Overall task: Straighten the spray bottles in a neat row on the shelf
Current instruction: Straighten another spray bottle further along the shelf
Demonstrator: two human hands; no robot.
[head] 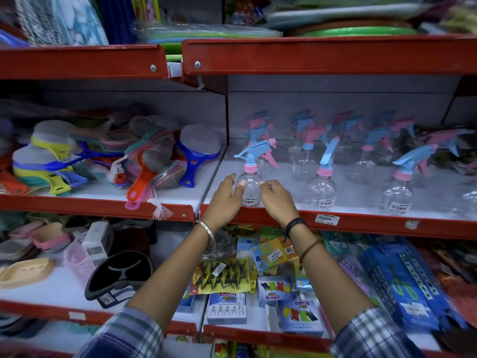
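Clear spray bottles with blue and pink trigger heads stand on the white middle shelf. The front-left spray bottle stands upright near the shelf's left divider. My left hand cups its left side, thumb on the plastic. My right hand presses its fingertips against the bottle's right side. A second front bottle and a third stand apart to the right. Behind them, more bottles stand in loose rows, nozzles pointing different ways.
A red shelf lip with a price label runs just under my wrists. Colourful strainers in netting fill the left bay. The red upper shelf overhangs. Clip packets and soap dishes lie on the lower shelf.
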